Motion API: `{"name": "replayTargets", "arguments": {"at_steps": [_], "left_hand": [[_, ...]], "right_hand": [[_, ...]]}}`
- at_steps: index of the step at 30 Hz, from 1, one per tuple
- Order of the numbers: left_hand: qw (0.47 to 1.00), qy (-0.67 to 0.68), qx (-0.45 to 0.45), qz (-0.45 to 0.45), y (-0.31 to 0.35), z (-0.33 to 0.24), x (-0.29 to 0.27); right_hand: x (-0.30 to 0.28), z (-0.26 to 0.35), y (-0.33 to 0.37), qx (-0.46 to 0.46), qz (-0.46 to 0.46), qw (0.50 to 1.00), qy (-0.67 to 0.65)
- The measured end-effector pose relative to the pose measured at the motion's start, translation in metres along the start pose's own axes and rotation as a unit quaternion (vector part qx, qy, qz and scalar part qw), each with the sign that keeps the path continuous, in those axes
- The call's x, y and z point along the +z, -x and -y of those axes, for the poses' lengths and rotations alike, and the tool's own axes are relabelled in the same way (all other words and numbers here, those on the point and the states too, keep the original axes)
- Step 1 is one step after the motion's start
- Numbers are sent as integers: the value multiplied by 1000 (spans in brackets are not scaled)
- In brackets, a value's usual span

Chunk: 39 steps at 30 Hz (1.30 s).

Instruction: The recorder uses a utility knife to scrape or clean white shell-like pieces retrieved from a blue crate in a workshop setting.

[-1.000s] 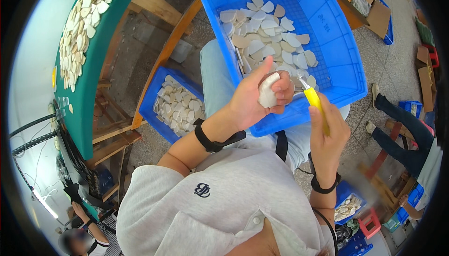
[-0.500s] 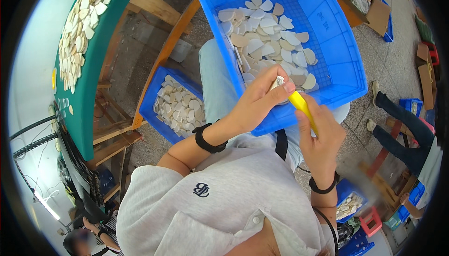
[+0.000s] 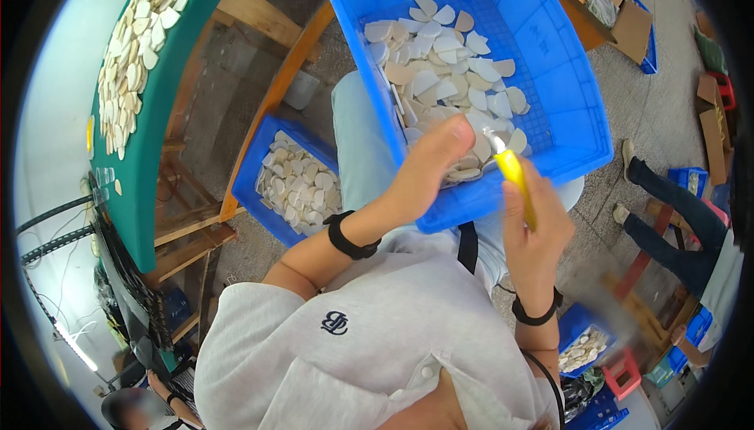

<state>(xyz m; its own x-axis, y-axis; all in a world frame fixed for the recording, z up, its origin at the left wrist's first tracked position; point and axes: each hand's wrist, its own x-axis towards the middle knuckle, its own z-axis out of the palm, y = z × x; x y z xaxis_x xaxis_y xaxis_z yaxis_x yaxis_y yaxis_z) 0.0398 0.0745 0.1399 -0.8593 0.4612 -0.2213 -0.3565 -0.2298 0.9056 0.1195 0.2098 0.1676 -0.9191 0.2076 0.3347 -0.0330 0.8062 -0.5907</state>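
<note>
A yellow-handled knife (image 3: 514, 182) with a short, bright metal blade is gripped in my right hand (image 3: 542, 226), tilted toward my left hand over the near rim of a blue plastic bin (image 3: 440, 214). My left hand (image 3: 432, 167) hangs above the bin's near side, thumb toward the blade but apart from it. Its other fingers are hidden beneath and blurred, so whether it holds a piece cannot be seen. Inside the bin lies a heap of flat, half-round white and beige pieces (image 3: 440, 61). The bin rests across my lap.
Similar pieces fill a smaller blue bin (image 3: 243, 186) on the floor at left, and more are piled on a green-covered table (image 3: 181, 61). Wooden table framing (image 3: 271, 100) stands between them. Cardboard boxes (image 3: 632, 29), a red stool (image 3: 622, 375) and another person's legs (image 3: 667, 226) are at right.
The blade has come away from the white piece at my left thumb, and that piece no longer shows. My left hand has turned and shifted slightly left.
</note>
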Motion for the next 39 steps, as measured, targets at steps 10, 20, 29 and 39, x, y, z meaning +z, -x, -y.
{"name": "replayTargets", "arguments": {"at_steps": [10,20,29,39], "left_hand": [[912,326,-201,147,-8,-14,-10],[848,450,-209,185,-15,-8,-24],[914,352,-197,-40,-16,-6,-96],[802,190,348,-447,-98,-297,-309]], "right_hand": [[16,-29,4,108,-49,991,-67],[62,-61,14,114,30,992,-49],[88,-89,36,38,1,999,11],[88,-87,34,15,-27,999,-17]]}}
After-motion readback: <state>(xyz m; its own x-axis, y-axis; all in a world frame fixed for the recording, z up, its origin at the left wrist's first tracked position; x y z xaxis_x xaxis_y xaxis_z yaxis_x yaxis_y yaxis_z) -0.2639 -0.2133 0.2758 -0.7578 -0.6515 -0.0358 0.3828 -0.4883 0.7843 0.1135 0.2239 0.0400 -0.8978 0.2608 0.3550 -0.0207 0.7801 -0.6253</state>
